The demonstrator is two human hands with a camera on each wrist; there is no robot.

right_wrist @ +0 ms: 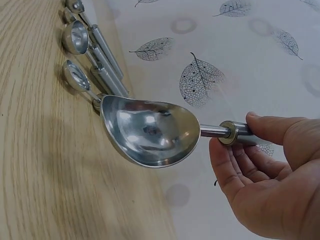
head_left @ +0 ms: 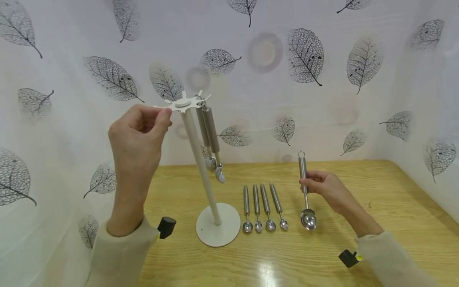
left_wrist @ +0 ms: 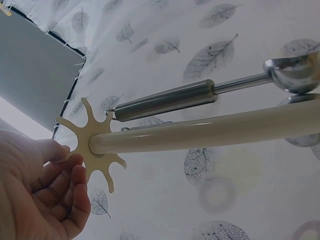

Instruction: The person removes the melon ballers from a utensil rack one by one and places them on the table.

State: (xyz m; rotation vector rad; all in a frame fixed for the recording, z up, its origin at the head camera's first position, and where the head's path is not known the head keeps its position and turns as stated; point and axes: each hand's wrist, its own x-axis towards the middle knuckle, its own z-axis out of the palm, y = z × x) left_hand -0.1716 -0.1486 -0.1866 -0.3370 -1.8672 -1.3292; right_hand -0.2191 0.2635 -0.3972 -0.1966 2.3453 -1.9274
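Observation:
My left hand (head_left: 138,137) pinches one arm of the flat star-shaped top (left_wrist: 102,162) of a white stand (head_left: 202,167). Two metal scoops (head_left: 211,129) hang by their rings from the far right side of that top, bowls downward. Over the table at the right, my right hand (head_left: 331,189) holds a larger metal scoop (head_left: 308,219) by its handle, between thumb and fingers. Its ring points up and its bowl hangs low, apart from the others. The right wrist view shows the hollow of this bowl (right_wrist: 150,132) facing the camera.
Several smaller metal scoops (head_left: 265,199) lie in a row on the wooden table (head_left: 287,259), between the stand's round base (head_left: 229,233) and my right hand. Their bowls point toward me. A leaf-patterned curtain (head_left: 251,99) encloses the back and sides.

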